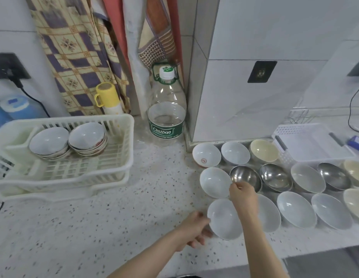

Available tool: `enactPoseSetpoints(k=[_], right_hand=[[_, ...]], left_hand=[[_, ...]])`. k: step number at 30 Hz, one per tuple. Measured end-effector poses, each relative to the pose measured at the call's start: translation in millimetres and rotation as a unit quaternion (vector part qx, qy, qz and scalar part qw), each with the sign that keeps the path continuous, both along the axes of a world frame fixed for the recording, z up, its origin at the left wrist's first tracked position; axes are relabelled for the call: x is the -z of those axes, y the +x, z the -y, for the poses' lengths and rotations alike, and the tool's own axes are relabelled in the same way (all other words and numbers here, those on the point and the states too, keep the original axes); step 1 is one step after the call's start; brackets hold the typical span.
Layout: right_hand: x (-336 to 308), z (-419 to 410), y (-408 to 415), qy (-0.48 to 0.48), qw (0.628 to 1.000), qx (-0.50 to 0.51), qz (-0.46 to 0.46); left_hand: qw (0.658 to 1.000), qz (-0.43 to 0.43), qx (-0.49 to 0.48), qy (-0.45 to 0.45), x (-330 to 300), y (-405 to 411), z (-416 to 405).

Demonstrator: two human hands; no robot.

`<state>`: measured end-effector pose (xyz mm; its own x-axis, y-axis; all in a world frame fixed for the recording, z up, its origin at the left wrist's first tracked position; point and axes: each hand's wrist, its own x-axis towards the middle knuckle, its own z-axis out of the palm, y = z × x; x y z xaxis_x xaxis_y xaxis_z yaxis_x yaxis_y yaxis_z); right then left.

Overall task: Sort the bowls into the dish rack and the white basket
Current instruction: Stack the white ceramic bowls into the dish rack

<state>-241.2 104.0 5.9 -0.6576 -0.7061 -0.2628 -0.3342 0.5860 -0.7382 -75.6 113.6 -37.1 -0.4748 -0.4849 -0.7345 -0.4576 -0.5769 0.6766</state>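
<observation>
Two stacks of bowls are held in the dish rack (114, 157) at far left. On the counter (114, 217) at right, about eleven pale bowls and three steel bowls are counted, all upright, mouths up. A steel bowl (244, 177) rim is pinched by the right hand (243, 194); a white bowl (224, 218) is gripped by the left hand (194, 229). The white basket (311, 143) is seen far right.

white tiled wall (275, 27) | speckled countertop (94, 227) | patterned curtain (78, 57) | black socket (262, 71)

White and steel bowls (275, 177) crowd the counter between stacked dish rack (122, 157) and white basket (307, 141).
</observation>
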Motion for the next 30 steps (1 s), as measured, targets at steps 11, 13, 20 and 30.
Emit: enactPoseSetpoints(k=[11, 13, 20, 30], right_hand=[[16, -7, -27, 0.046, 0.998, -0.030, 0.010], [20, -7, -30, 0.047, 0.998, -0.027, 0.019], [34, -1, -28, 0.093, 0.994, -0.044, 0.043], [48, 9, -2, 0.080, 0.973, 0.000, 0.217]], left_hand=[[0.998, 0.009, -0.025, -0.059, 13, -18, -4], [0.997, 0.016, -0.048, -0.062, 12, -13, -1], [0.993, 0.012, -0.107, -0.055, 3, 20, 11], [0.970, -0.042, -0.234, -0.052, 1, 64, 21]])
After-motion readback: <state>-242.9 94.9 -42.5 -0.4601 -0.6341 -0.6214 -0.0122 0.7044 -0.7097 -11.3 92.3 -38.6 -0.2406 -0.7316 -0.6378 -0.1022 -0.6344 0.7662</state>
